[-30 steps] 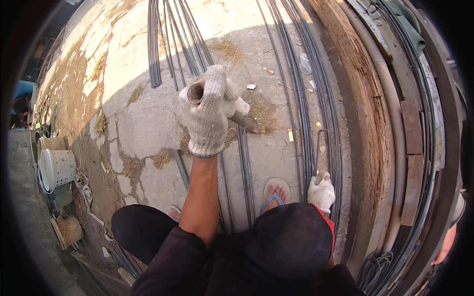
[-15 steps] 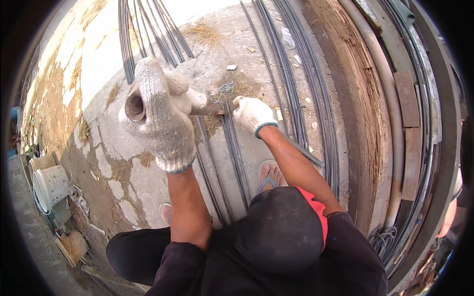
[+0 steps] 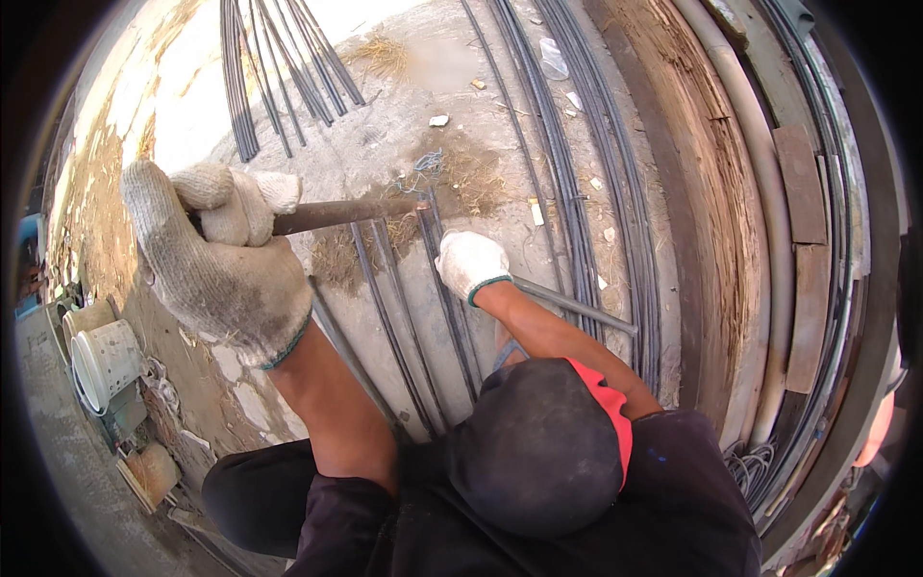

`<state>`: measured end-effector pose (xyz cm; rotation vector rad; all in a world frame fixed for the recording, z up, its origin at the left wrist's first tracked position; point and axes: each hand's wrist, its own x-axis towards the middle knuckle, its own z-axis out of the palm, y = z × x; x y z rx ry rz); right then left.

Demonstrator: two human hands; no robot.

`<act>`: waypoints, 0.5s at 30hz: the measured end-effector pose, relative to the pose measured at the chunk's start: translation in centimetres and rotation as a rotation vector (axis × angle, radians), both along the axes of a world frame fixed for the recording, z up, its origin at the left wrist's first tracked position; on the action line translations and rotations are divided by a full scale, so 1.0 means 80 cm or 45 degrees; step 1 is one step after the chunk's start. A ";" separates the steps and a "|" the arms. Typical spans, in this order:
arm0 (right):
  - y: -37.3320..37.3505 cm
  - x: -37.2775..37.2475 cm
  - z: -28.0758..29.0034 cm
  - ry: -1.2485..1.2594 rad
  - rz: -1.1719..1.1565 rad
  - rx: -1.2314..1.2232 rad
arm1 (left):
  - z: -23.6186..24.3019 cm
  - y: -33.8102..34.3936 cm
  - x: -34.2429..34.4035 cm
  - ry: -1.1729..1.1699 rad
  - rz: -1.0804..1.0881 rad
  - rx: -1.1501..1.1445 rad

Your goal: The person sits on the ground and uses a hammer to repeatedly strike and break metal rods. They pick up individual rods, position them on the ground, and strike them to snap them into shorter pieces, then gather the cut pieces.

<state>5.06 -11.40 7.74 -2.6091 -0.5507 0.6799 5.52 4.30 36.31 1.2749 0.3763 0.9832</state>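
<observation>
Rusty brown metal pipe (image 3: pixel 351 213) being gripped by white-knit-gloved left hand (image 3: pixel 226 258); likewise-gloved right hand (image 3: pixel 472 263) being held curled, contents unclear.

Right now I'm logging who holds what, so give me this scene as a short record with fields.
Left hand: gloved, gripping pipe
Right hand: gloved, near rods; grip hidden
Pipe: brown, tip at the rods' far ends
Bar: grey, right of that hand; holding unclear
Wire: tangled, just beyond pipe's tip
Bucket: white, far left
</observation>
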 end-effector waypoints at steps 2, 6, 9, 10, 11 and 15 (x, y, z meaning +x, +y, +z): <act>0.003 -0.002 -0.004 -0.040 0.009 0.040 | -0.005 0.001 -0.004 -0.028 -0.016 -0.020; -0.002 0.002 0.018 0.158 0.052 -0.129 | -0.059 0.007 0.015 -0.044 0.204 0.532; 0.012 -0.006 0.029 0.152 0.092 -0.154 | -0.069 0.001 0.014 -0.049 -0.072 0.112; 0.013 -0.006 0.025 0.095 0.090 -0.164 | -0.077 0.007 0.025 -0.090 -0.008 0.132; 0.014 -0.008 0.024 0.078 0.099 -0.183 | -0.085 0.016 0.030 -0.118 0.052 0.155; 0.015 -0.016 0.020 -0.032 0.023 -0.230 | -0.123 0.034 0.034 -0.337 0.254 0.319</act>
